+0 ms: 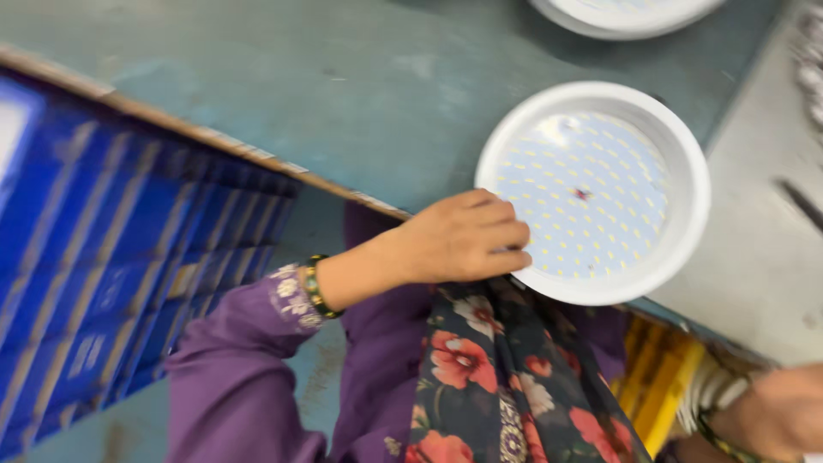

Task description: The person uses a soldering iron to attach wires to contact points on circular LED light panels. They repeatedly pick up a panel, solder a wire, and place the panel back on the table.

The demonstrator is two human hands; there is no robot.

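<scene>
From the head view, the left hand [459, 238] grips the near rim of a round white lamp disc [593, 193] dotted with small diodes, at the table [300, 94] edge. The right hand [784, 411], low at the right, is cut off by the frame edge; whether it holds anything cannot be told. The disc seems mid-handling, and moving it calls for a steady rim hold.

The round lamp housing [593, 193] is white, its inner disc dotted all over with small pale yellow points and one tiny red mark at the centre. The tabletop [343, 86] is dull teal green. The crate [111, 257] is bright blue. The sleeve [240, 360] is purple with white floral trim; the scarf [506, 377] is black with red and white flowers. The bangle [315, 287] is green and gold.
</scene>
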